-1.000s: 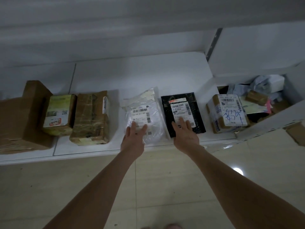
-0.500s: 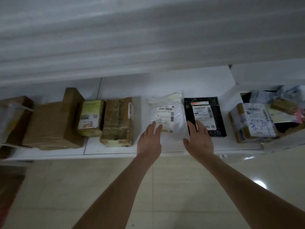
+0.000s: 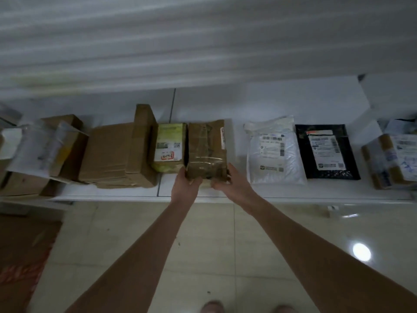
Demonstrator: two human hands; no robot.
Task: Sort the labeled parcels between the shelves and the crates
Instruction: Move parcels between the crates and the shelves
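Both hands have shifted left off the white poly bag (image 3: pixel 274 159) and black mailer (image 3: pixel 326 152) since the earlier frames and now sit on the brown taped parcel (image 3: pixel 206 150). Parcel lies flat on the white shelf (image 3: pixel 270 102), long axis 6–12 o'clock, near short end at the shelf's front edge, side label strip on its 3 o'clock face. Key relation: parcel extends straight to 12 o'clock from both hands, which sit only on its 6 o'clock end. Left hand (image 3: pixel 185 186) holds the near-left corner with fingers curled under and around the edge. Right hand (image 3: pixel 230 182) clamps the near-right corner with fingers lying up the right side. Both narrow and holding cardboard, neither spread. Reach looks about equal, with neither arm clearly nearer. Can't tell if the near end is already off the shelf or resting on it. Judgement: this is a grasp just before lift-out, and the pull should go toward 6 o'clock along the long axis. Green-label box (image 3: pixel 169 143) touches or nearly touches the parcel's 9 o'clock side, so a skewed pull could drag it. Gap at 3 o'clock is open, with the poly bag well apart there and the mailer beyond it. Flattened cardboard stack (image 3: pixel 112 154) sits further out at 9 o'clock, past the green box. Blue-scribbled box (image 3: pixel 390 159) is at the far 3 o'clock end of the shelf.
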